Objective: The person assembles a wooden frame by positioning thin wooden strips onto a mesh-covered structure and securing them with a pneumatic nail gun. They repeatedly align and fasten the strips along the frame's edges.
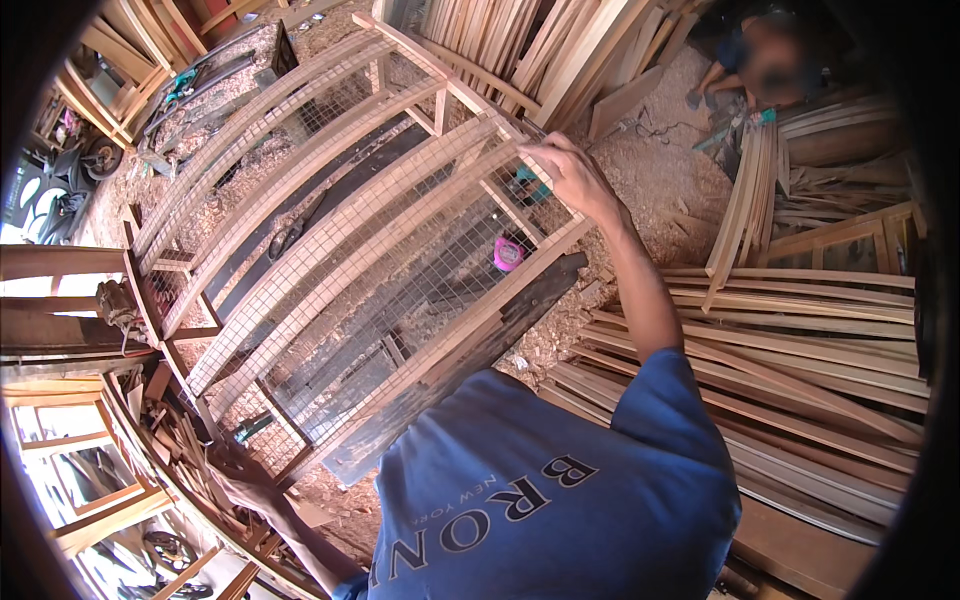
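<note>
Right hand (pixel 566 170), curled, grips the meshed frame (pixel 400 175); left hand (pixel 238 478) (shadowed), cannot tell; planks (pixel 770 345) crowd the right side.

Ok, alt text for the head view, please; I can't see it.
A person in a blue T-shirt has their right hand on the right end of a large wooden frame with wire mesh, their left hand near its lower left corner. A small rounded pink object shows within its outline; long pale wooden strips lie piled at right.

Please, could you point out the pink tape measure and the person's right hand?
Pink tape measure (pixel 509 254): head view, middle of its case.
Right hand (pixel 577 178): head view, back of the hand.
</note>
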The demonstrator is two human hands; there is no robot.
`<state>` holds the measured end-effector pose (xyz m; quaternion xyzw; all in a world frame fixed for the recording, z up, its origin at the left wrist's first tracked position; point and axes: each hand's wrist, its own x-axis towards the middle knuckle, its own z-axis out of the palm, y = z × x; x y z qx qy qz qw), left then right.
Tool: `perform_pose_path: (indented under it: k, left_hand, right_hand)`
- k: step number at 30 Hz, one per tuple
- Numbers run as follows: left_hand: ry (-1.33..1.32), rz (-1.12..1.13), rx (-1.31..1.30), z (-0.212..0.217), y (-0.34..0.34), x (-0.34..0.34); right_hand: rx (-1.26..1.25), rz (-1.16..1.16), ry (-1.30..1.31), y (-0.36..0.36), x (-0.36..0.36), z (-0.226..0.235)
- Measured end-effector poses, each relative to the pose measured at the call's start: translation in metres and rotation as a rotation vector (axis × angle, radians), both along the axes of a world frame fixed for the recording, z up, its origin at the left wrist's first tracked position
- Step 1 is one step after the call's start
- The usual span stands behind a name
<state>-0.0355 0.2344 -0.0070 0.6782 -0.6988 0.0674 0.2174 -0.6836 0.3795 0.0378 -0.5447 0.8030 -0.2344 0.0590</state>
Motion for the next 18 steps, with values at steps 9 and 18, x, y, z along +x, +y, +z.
perform_pose_path:
  k: [9, 18]
  left_hand:
    - [0.019, -0.02, -0.039, -0.007, 0.0, 0.006]
    - [0.051, -0.002, -0.009, -0.011, 0.0, 0.008]
  right_hand:
    - [-0.084, 0.124, 0.3, -0.015, -0.002, -0.007]
    - [-0.248, 0.159, 0.173, -0.037, -0.023, -0.028]
